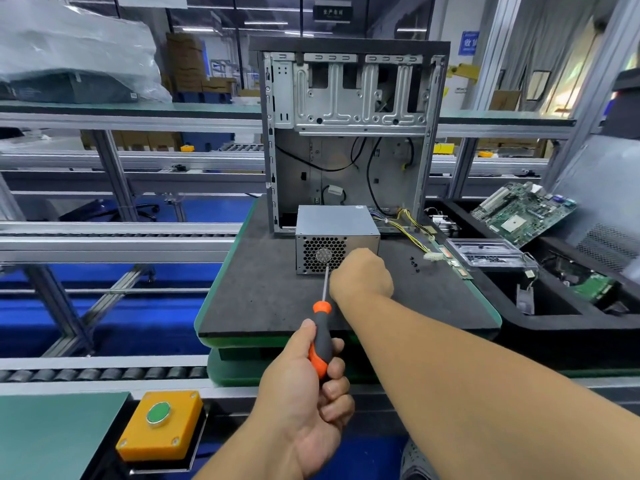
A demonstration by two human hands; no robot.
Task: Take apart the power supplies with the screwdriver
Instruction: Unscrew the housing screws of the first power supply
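Note:
A grey power supply (337,221) with a honeycomb fan grille stands on the black mat (263,289), in front of the open metal computer case (349,98). Its yellow and black cables (412,230) trail off to the right. My left hand (304,393) grips the orange and grey handle of the screwdriver (320,344). The thin shaft points up at the lower edge of the grille. My right hand (362,275) is against the lower right corner of the power supply's front face, and its fingers are hidden behind the back of the hand.
A few black screws (414,265) lie on the mat right of the power supply. A black foam tray (554,323) at the right holds a motherboard (523,213), a clear plastic box (485,252) and other parts. A yellow box with a green button (161,424) sits near left. Conveyor rails run along the left.

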